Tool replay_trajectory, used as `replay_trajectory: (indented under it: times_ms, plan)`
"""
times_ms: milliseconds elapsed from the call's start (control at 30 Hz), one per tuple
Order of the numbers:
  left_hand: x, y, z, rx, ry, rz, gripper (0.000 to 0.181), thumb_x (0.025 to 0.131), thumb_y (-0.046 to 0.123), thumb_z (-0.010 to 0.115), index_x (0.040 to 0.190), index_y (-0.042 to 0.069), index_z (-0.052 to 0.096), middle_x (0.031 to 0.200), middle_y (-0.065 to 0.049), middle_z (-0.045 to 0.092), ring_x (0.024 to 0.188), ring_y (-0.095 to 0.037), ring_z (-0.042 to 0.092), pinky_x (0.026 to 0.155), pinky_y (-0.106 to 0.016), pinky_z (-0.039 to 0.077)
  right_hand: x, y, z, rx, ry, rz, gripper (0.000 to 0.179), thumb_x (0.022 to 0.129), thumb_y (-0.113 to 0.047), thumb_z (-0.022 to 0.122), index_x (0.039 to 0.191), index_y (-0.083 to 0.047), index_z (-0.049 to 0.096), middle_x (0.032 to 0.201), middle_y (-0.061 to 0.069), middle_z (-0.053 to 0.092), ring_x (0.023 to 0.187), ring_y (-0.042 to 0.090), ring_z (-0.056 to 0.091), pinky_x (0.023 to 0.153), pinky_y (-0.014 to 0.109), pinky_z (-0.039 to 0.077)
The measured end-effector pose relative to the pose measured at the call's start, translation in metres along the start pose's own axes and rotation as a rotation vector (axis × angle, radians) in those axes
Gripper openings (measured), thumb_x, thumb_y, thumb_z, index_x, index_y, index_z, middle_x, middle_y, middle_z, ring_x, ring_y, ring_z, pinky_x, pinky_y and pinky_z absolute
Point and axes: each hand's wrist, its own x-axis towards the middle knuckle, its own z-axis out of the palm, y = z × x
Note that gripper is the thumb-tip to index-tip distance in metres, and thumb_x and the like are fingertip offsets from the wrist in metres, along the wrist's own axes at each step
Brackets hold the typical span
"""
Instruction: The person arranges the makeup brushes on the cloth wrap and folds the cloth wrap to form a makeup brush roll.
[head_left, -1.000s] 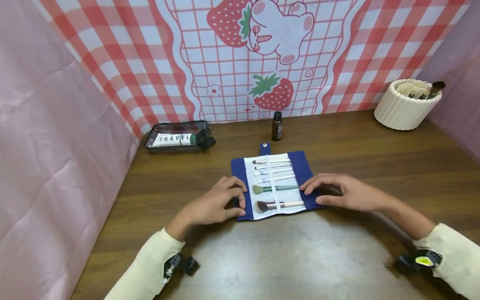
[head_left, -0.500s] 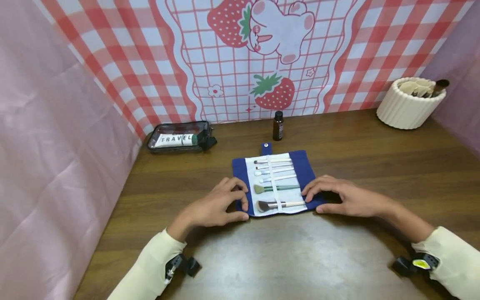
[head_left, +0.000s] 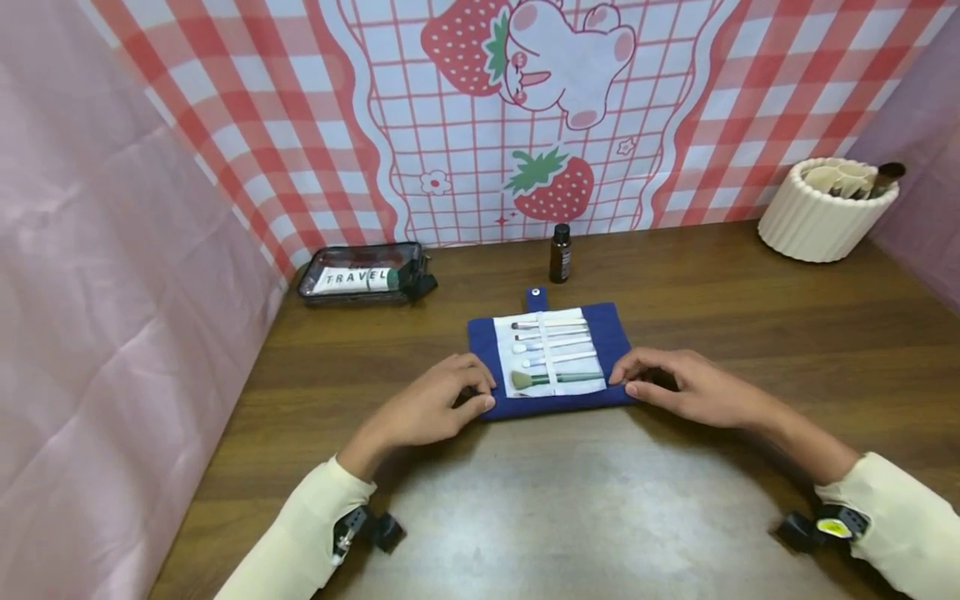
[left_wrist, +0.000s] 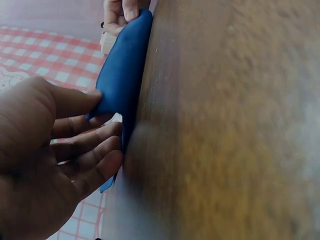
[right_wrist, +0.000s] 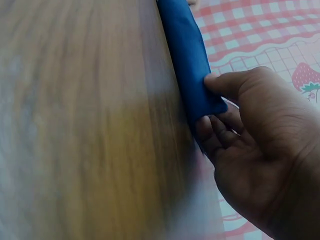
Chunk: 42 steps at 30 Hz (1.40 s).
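A blue fabric brush roll with a white inner panel lies on the table, its near edge folded up over the lowest part. Several makeup brushes sit under a white elastic strap; a green-handled brush is nearest the fold. My left hand pinches the left end of the folded edge, thumb on the outer blue cloth. At the right end, my right hand pinches the same edge between thumb and fingers, as the right wrist view also shows on the blue fold. The large brush is hidden beneath the fold.
Behind the roll stands a small dark bottle. A clear zipped pouch holding a white tube lies at the back left. A ribbed cream brush holder stands at the back right, against the checked cloth backdrop.
Both hands have taken hold of the brush roll's near corners and lifted that edge away from me, folding it over the large brush, which was visible before.
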Motion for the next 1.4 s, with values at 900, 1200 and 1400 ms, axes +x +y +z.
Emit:
replay_trajectory:
  times_ms: [900,1200,1400]
  plan:
    - [0.007,0.003,0.010,-0.071,0.084,-0.118,0.012,0.091,0.023,0.077,0.096,0.016,0.068,0.094,-0.003,0.056,0.083,-0.015,0.055,0.073,-0.030,0.047,0.005,-0.004,0.003,-0.367,0.052,-0.048,0.020,0.091,-0.035,0.076,0.109,-0.035,0.068,0.108,-0.017,0.059,0.104,0.006,0.049,0.090,0.041,0.048]
    - [0.007,-0.001,0.009,-0.013,0.045,-0.111,0.016,0.094,0.022,0.074,0.104,0.013,0.066,0.100,0.000,0.055,0.087,-0.014,0.053,0.076,-0.029,0.046,0.007,-0.003,0.002,-0.366,0.112,-0.090,0.018,0.098,-0.024,0.068,0.115,-0.029,0.069,0.107,-0.016,0.063,0.100,0.005,0.055,0.083,0.037,0.050]
    - [0.008,-0.003,0.009,-0.038,0.133,-0.117,0.012,0.101,0.017,0.063,0.105,0.008,0.070,0.100,0.000,0.064,0.090,-0.014,0.059,0.081,-0.034,0.049,0.014,-0.004,0.006,-0.299,0.185,-0.049,0.017,0.100,-0.016,0.063,0.116,-0.022,0.063,0.110,-0.010,0.064,0.100,0.006,0.059,0.085,0.039,0.052]
